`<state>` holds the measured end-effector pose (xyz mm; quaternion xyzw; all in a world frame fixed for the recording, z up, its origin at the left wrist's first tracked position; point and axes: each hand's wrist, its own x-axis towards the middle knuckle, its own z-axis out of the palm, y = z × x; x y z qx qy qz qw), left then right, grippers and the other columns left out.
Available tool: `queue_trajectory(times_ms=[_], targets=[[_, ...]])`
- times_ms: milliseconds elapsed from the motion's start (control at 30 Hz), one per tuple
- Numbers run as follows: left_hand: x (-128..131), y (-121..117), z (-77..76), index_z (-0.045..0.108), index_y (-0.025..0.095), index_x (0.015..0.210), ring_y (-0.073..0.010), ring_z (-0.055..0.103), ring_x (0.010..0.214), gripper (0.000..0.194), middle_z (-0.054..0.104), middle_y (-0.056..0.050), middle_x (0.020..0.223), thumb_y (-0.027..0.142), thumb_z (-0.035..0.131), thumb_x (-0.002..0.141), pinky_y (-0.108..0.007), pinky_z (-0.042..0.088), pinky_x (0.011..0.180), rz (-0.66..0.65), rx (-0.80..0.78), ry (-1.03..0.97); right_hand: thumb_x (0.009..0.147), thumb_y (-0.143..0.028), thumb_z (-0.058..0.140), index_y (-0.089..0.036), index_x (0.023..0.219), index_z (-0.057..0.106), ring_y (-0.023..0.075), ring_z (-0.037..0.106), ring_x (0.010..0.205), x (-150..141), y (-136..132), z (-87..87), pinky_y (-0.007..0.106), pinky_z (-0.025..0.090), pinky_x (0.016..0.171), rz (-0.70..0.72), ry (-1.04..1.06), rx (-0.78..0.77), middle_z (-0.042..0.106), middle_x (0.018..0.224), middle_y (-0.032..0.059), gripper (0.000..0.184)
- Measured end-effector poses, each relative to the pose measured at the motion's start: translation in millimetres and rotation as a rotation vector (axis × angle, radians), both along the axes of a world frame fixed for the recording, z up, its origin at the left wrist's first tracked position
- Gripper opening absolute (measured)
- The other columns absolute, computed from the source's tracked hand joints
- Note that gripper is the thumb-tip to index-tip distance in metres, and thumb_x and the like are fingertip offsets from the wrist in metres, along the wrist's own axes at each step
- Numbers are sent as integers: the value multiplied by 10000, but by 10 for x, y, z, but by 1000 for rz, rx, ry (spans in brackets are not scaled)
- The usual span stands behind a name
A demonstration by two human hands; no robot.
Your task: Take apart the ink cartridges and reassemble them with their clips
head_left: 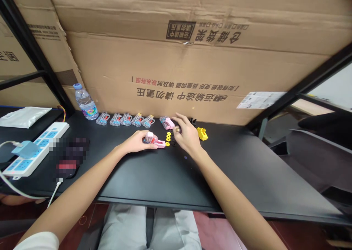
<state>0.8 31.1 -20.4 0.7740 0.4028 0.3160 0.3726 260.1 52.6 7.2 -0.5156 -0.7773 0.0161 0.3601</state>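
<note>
My left hand (137,141) is closed around a small plastic toy (160,144) with a clear body, a white top part and a pink end, held just over the black table. My right hand (187,134) reaches over the table with its fingers apart, close to a second clear-and-pink plastic toy (166,123). Nothing shows in its grip, though its palm side is partly hidden. Between the hands lie several yellow rings (168,136) in a short line, with small black parts (173,143) beside them. Yellow plastic parts (202,133) lie right of my right hand.
Several clear plastic toys (126,119) stand in a row at the back, beside a water bottle (85,102). A power strip (35,152) and a blurred-out dark device (72,158) with a white cable lie left. Cardboard (154,59) walls the table's (154,180) back.
</note>
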Motion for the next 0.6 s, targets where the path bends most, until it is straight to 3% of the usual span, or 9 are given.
queue_trajectory(times_ms=[67, 133, 200, 300, 367, 433, 600], targets=[[6, -5, 0, 813, 183, 1112, -214, 713, 926, 471, 806, -46, 1041, 520, 904, 795, -311, 519, 874, 13, 15, -12, 1000, -265, 484, -217, 1232, 778, 328, 698, 1272, 42, -27, 16, 462, 595, 1006, 115, 194, 96, 670, 1495, 129, 378], [11, -11, 6, 818, 185, 1091, -201, 703, 899, 463, 807, -44, 1034, 510, 920, 776, -300, 515, 846, 22, 20, -30, 1057, -381, 432, -223, 1093, 802, 304, 729, 1128, 56, -59, 18, 442, 600, 926, 218, 379, 84, 758, 1293, 128, 404], [16, -17, 15, 823, 184, 1073, -186, 691, 850, 460, 806, -41, 999, 523, 919, 777, -289, 509, 801, 13, -5, -41, 1088, -537, 363, -223, 961, 800, 250, 714, 819, 44, -89, 3, 378, 574, 723, 273, 542, -70, 772, 922, 99, 552], [23, -24, 26, 824, 171, 1062, -185, 695, 826, 482, 806, -44, 953, 548, 915, 777, -285, 517, 780, -23, -76, -69, 1058, -725, 343, -213, 811, 764, 163, 506, 490, 2, -120, -40, 301, 376, 480, 308, 692, -397, 557, 567, 16, 708], [23, -22, 25, 820, 163, 1060, -198, 714, 861, 487, 812, -52, 964, 538, 926, 766, -295, 532, 820, -38, -109, -97, 1022, -762, 430, -204, 782, 747, 144, 479, 469, -22, -128, -61, 285, 338, 462, 334, 713, -531, 527, 544, 0, 686], [18, -13, 16, 811, 162, 1067, -207, 726, 896, 494, 817, -55, 993, 516, 942, 749, -303, 537, 855, -33, -123, -112, 995, -718, 546, -199, 793, 743, 142, 519, 501, -35, -130, -59, 278, 392, 495, 372, 698, -601, 567, 575, -1, 590], [3, 21, -21, 781, 177, 1147, -218, 725, 968, 535, 816, -55, 1077, 497, 943, 752, -315, 527, 914, -8, -113, -96, 917, -501, 739, -198, 798, 763, 148, 595, 578, -23, -160, 29, 293, 511, 635, 399, 611, -626, 625, 608, -14, 326]])
